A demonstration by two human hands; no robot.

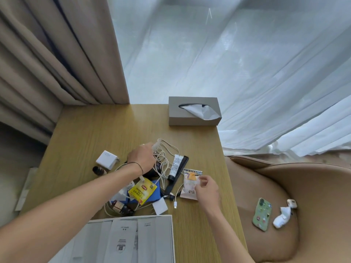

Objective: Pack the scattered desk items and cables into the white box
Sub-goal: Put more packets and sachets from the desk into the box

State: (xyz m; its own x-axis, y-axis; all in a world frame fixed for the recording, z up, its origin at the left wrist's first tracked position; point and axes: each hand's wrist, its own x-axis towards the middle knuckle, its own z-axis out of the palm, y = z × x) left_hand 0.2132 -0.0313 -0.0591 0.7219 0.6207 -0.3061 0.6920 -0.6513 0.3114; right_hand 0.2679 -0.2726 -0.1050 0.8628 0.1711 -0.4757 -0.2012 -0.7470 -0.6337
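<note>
A pile of items lies mid-desk: tangled white cables (164, 158), a white tube (175, 167), a black comb (176, 177), a yellow tea sachet (142, 190) on a blue packet, a white charger (106, 158) and two brown bottles (121, 206), (99, 170). My left hand (141, 158) reaches into the cables and grips a white plug end. My right hand (206, 188) pinches a white-and-orange snack packet (190, 185) at the pile's right edge. The white box (133, 242) lies open at the near edge, with papers inside.
A grey tissue box (193, 111) stands at the desk's far right corner. A tan armchair (284, 186) sits to the right, holding a green phone (262, 213) and a white cloth. Curtains hang behind the desk. A small white card (160, 205) lies near the box.
</note>
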